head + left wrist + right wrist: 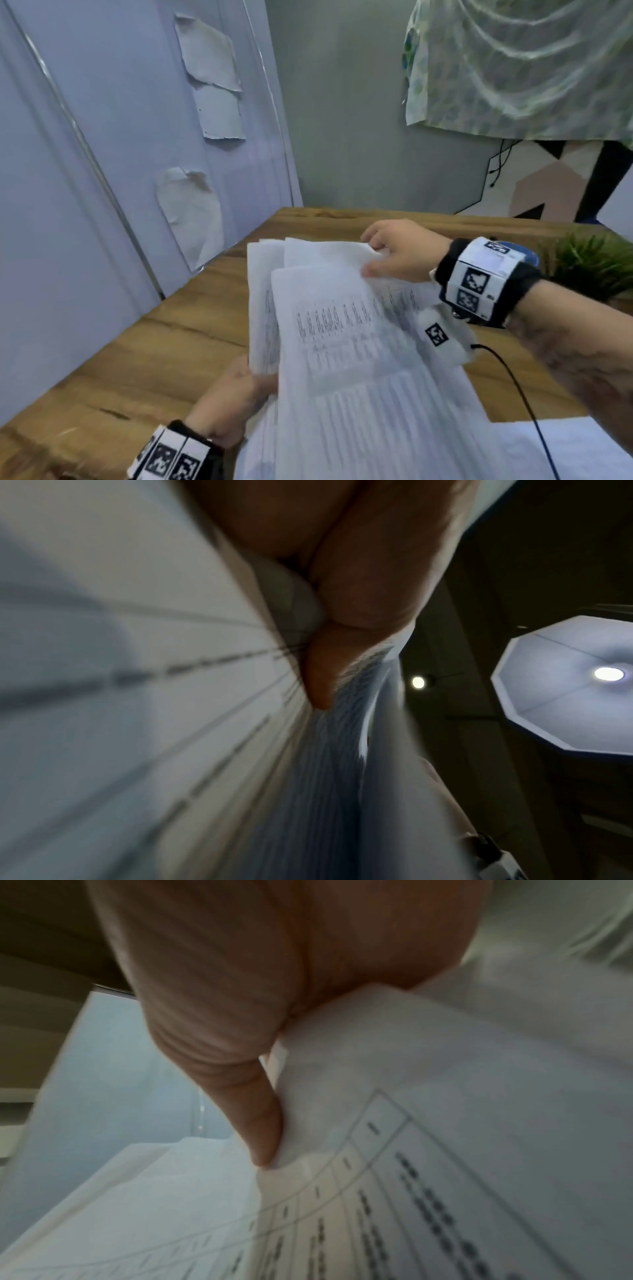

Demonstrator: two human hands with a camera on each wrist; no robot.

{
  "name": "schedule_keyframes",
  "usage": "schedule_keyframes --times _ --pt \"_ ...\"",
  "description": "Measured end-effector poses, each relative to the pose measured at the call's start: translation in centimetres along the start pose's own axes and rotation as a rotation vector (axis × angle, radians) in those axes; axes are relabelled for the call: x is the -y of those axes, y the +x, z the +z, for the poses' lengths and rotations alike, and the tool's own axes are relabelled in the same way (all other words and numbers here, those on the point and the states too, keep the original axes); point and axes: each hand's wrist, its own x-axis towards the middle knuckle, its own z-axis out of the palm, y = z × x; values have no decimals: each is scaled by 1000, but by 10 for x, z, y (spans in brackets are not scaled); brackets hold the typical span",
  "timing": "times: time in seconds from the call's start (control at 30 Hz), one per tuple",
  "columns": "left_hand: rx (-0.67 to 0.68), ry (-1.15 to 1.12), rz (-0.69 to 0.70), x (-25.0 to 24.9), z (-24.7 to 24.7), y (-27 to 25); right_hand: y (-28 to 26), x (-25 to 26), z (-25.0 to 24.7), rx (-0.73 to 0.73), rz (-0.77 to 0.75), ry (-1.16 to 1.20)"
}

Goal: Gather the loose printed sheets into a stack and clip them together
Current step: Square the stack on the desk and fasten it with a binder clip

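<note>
Printed sheets [342, 342]: several loose pages, fanned and misaligned, held up over the wooden table [154, 349], centre to lower centre of the head view. Tables and lines of text on them, motion-blurred. Top edges staggered, at least three layers visible near the upper centre.

Left hand [229, 401]: lower left of centre, grips the left edge of the sheets, thumb on top and fingers underneath. Left wrist view confirms it: thumb [329, 653] pressed down on the paper, pages splayed below it.

Right hand [400, 250]: right of centre, pinches the top right corner of the sheets, fingers curled round the paper edge. Right wrist view shows a finger [253, 1096] against the sheet's edge, page bent under it.

Both wrists carry bands with black-and-white markers; a cable [524, 404] runs from the right one toward the lower right.

Around: green plant [589, 263] at right edge, patterned cloth [520, 65] upper right, torn paper patches [212, 75] on the pale wall upper left. No clip visible.
</note>
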Motion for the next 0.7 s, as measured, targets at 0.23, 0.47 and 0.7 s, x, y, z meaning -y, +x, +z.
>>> schedule_keyframes --times 0.23,0.47,0.7 --pt "-14 -157 -192 19 -10 2 1 -26 52 23 251 222" --pt "-51 -122 -272 37 -15 10 9 -27 87 31 292 366" --pt "-50 -88 -204 51 -24 10 -78 -75 55 177 352 323"
